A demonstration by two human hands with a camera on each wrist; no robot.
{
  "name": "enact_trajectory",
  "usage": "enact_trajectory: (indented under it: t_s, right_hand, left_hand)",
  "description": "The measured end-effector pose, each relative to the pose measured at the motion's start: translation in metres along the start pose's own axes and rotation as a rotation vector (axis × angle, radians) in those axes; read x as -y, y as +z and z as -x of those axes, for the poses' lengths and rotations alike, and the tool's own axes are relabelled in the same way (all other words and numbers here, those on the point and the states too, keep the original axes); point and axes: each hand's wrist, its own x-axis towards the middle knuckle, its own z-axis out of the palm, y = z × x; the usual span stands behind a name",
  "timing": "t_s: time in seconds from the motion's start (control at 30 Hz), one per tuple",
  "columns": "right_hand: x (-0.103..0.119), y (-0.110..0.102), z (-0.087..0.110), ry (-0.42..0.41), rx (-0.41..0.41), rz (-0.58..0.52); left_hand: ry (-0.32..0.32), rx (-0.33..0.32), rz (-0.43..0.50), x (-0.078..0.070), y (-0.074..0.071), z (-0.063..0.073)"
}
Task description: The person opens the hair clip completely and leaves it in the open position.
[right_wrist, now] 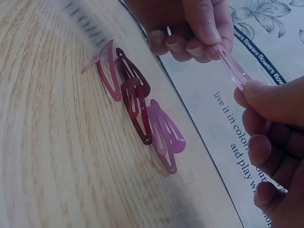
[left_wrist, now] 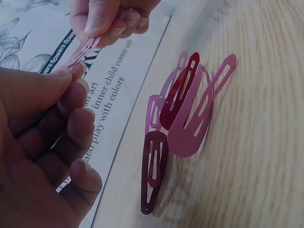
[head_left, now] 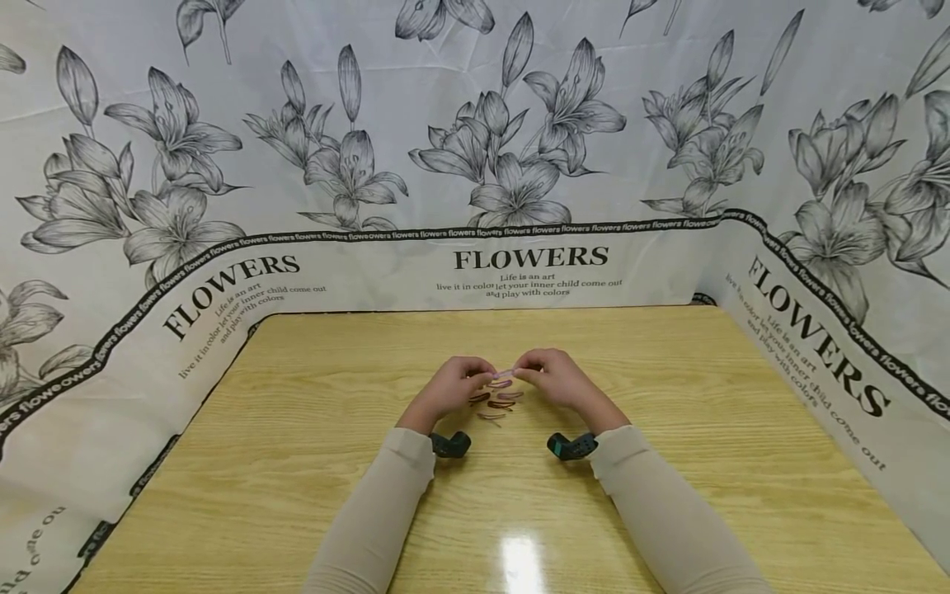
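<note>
Between both hands is a light pink snap hair clip (head_left: pixel 504 374), its slotted metal body stretched from one set of fingertips to the other. My left hand (head_left: pixel 449 386) pinches one end between thumb and forefinger, its other fingers loosely bent in the left wrist view. At the opposite end, my right hand (head_left: pixel 558 381) grips the clip with thumb and forefinger. Just below the hands, several more snap clips lie in a loose cluster: a dusty pink clip (left_wrist: pixel 184 143), a red clip (left_wrist: pixel 169 116), a dark maroon clip (left_wrist: pixel 149 140) and a lilac clip (right_wrist: pixel 178 144). Some overlap in the wrist views.
The clips lie on a light wood-grain table (head_left: pixel 297 462). White flower-printed fabric (head_left: pixel 386 272) with lettering stands behind the table and along both sides. A black wrist device (head_left: pixel 451 445) sits on the left wrist and another device (head_left: pixel 571 446) on the right.
</note>
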Motion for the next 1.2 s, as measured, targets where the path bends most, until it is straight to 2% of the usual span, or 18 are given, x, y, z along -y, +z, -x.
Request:
enact_trajectory:
  t_s: [0.23,0.5,1.2]
  right_hand:
    - [-0.0003,-0.0001,-0.0002,0.005,0.010,-0.006]
    - [-0.0004,0.0001,-0.0003,0.027,0.028,-0.017]
    - [0.0001,-0.0021,0.0016,-0.009,0.044,-0.029]
  left_hand:
    - [0.022,0.021,0.018,0.0023,-0.0006,-0.0008]
    - [0.015,0.024,0.022,0.0055,0.0007,-0.0008]
    - [0.040,0.019,0.035,0.0078,0.0029,-0.0022]
